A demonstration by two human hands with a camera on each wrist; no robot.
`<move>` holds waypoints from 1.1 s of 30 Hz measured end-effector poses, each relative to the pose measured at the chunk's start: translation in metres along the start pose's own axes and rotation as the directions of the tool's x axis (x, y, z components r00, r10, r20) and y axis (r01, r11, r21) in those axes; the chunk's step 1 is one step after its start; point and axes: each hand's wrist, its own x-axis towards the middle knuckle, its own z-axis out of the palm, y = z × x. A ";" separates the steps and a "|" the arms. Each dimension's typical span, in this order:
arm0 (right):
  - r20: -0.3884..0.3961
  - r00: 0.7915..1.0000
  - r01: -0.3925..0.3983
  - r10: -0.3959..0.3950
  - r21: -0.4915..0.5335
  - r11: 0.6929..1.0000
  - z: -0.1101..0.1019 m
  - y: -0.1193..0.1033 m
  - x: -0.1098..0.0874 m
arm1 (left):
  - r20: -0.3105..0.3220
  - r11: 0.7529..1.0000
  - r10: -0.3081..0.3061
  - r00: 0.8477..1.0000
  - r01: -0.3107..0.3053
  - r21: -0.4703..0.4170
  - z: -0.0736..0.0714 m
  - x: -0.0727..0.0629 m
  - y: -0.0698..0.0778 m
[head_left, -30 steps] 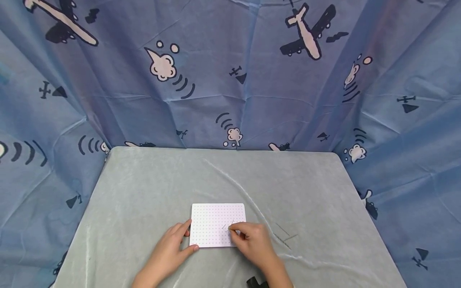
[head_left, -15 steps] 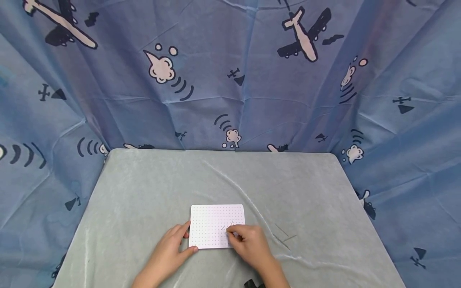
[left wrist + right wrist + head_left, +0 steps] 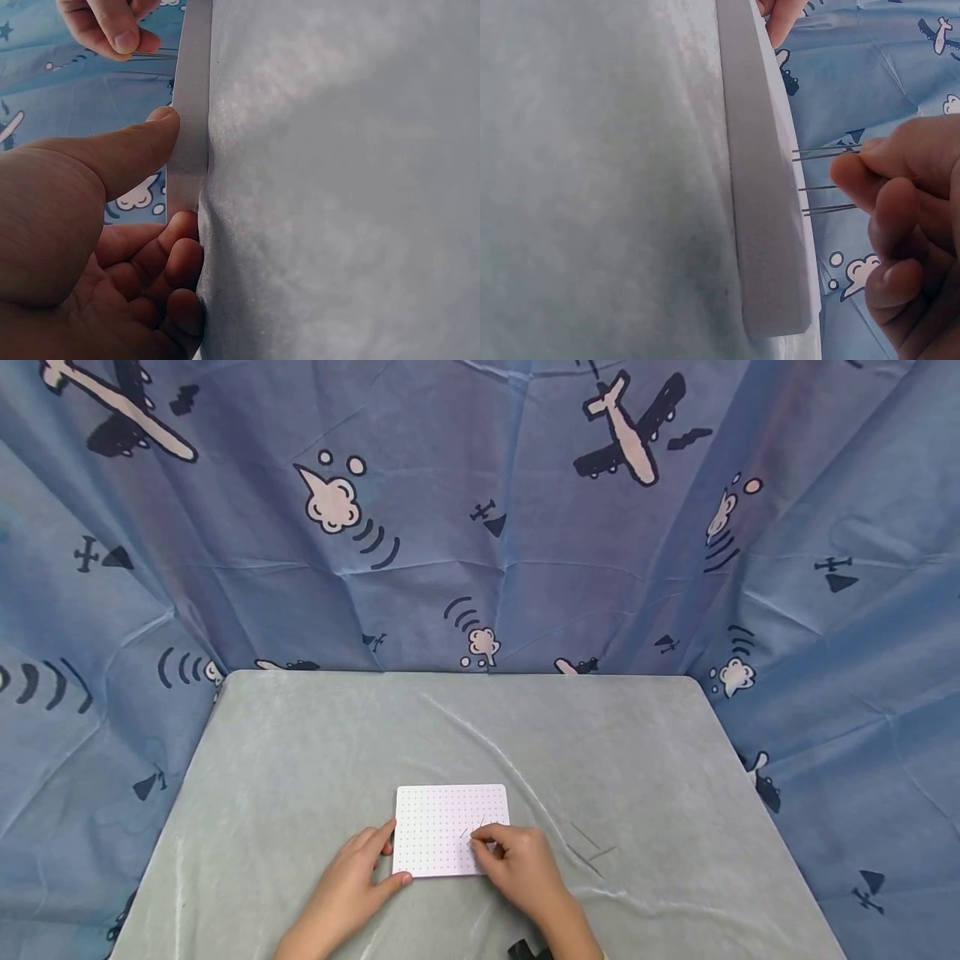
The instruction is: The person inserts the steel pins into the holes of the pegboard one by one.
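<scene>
Head view: barely shifted over the last second, the right grip (image 3: 521, 864) narrowly pinches a thin pin (image 3: 821, 149) at the white board's (image 3: 427, 831) four-o'clock side, so placement seems unfinished. The left grip (image 3: 348, 877) holds the board near the worktop's (image 3: 315, 743) six-o'clock edge. Loose pins (image 3: 603, 853) at its three o'clock show here, not from either wrist.

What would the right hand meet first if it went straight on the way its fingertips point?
Probably the dotted face of the white rectangular board; thin grey metal pins show between it and the right hand, though depth is unclear.
</scene>
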 end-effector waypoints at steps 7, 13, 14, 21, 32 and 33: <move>0.001 1.000 -0.019 0.019 0.017 1.000 -0.004 0.002 -0.001 | -0.011 1.000 -0.005 1.000 0.005 0.001 0.001 0.000 0.000; -0.007 1.000 -0.025 0.025 -0.004 1.000 -0.016 0.004 -0.003 | -0.026 1.000 0.003 1.000 -0.003 0.011 0.003 0.000 0.000; -0.018 0.999 -0.036 0.036 -0.012 0.999 -0.020 0.005 -0.004 | -0.026 1.000 0.004 1.000 -0.003 0.014 0.003 0.000 0.000; -0.095 0.968 -0.245 0.233 -0.143 0.959 -0.057 0.024 -0.020 | -0.014 1.000 -0.010 1.000 0.010 0.009 0.002 0.001 0.000; -0.122 0.884 -0.468 0.452 -0.201 0.861 -0.109 0.064 -0.057 | -0.016 1.000 0.000 1.000 0.000 0.015 0.002 0.002 0.001; -0.117 0.875 -0.484 0.470 -0.216 0.848 -0.112 0.066 -0.059 | -0.018 1.000 0.001 1.000 -0.001 0.014 0.002 0.002 0.001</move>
